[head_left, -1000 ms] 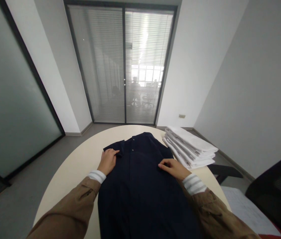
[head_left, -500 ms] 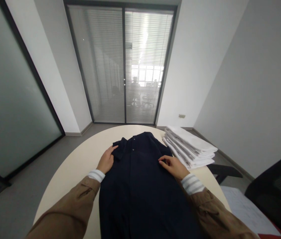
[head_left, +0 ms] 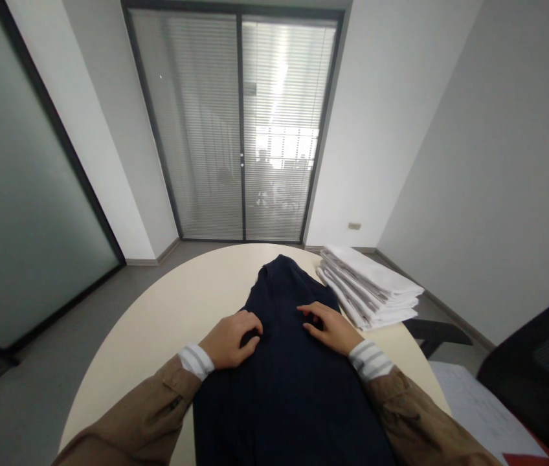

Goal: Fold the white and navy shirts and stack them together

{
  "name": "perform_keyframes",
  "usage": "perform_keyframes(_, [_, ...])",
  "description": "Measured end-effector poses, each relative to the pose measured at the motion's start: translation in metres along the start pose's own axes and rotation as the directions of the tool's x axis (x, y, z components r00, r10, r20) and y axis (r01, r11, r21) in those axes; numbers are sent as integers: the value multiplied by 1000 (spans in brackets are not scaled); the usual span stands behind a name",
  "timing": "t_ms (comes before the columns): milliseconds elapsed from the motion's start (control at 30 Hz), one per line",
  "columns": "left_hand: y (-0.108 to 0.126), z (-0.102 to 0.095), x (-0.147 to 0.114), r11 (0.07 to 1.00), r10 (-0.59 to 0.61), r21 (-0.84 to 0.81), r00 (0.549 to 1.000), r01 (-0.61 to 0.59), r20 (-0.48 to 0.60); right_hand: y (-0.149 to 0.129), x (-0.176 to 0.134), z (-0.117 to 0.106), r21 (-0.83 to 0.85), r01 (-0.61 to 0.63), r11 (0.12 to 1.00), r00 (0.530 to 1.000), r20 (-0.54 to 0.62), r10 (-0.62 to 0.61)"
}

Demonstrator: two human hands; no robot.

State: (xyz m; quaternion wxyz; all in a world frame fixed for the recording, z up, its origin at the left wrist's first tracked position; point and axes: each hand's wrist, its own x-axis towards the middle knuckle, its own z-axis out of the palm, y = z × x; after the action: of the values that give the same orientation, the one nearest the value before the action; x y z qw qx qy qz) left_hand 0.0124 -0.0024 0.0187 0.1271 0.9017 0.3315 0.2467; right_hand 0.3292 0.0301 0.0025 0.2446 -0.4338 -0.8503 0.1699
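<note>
A dark navy shirt (head_left: 294, 382) lies on the round table, its left edge turned inward near the top so that the upper part narrows toward the far end. My left hand (head_left: 233, 340) rests at the shirt's left side, fingers curved, with a gap between thumb and forefinger; no cloth shows pinched in it. On the right half of the shirt lies my right hand (head_left: 330, 327), its thumb and fingers apart and bent, fingertips at the fabric. The front buttons are hidden under the turned-over cloth.
A stack of folded white cloths (head_left: 371, 285) sits at the table's right edge, close to the shirt. The cream table (head_left: 158, 323) has a curved rim. To the right stand a black chair (head_left: 541, 362) and white sheets (head_left: 483, 401). Glass doors (head_left: 243, 129) are beyond.
The shirt's upper left part with its collar and buttons has been folded over to the right. My left hand has moved right and nearer; my right hand has shifted slightly left.
</note>
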Motion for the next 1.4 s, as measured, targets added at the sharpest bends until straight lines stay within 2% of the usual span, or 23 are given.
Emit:
perform_keyframes(33, [-2,1,0,995,-93,23,995,94,-45,1,0,1,6,-14,1000,1000,19,14])
perform_keyframes(100, [-7,3,0,956,-273,79,956,282,-104,3,0,3,20,-40,999,999,34,40])
perform_keyframes(200, [-17,5,0,857,-474,172,874,485,-105,5,0,3,37,-57,998,998,34,56])
perform_keyframes(300, [-25,6,-1,776,-585,219,805,592,-102,4,0,3,41,-63,997,998,32,61])
perform_keyframes(433, [-33,8,-3,760,-601,188,782,623,-162,2,0,2,38,-55,998,998,26,54])
perform_keyframes(600, [-40,8,-3,826,-538,10,793,564,-286,2,1,2,34,-46,998,999,21,45])
perform_keyframes(767, [-36,4,0,906,-422,-202,795,371,-435,2,1,2,46,-56,997,998,23,55])
perform_keyframes(900, [-30,-1,2,889,-408,-399,786,226,-465,3,1,3,51,-81,995,996,33,80])
perform_keyframes(1000, [-28,-2,4,841,-418,-513,807,170,-417,3,2,3,73,-123,990,991,57,119])
perform_keyframes(1100, [-26,3,6,783,-412,-602,856,157,-313,2,2,3,95,-155,983,987,65,149])
perform_keyframes(1200, [-22,11,8,748,-357,-648,910,143,-211,0,1,3,64,-163,984,985,66,159])
perform_keyframes(1300, [-15,15,7,809,-232,-580,960,100,-158,-1,0,4,15,-167,986,983,80,165])
perform_keyframes(1400, [-6,13,5,931,-37,-366,993,-8,-115,-2,0,5,-6,-149,989,987,63,149])
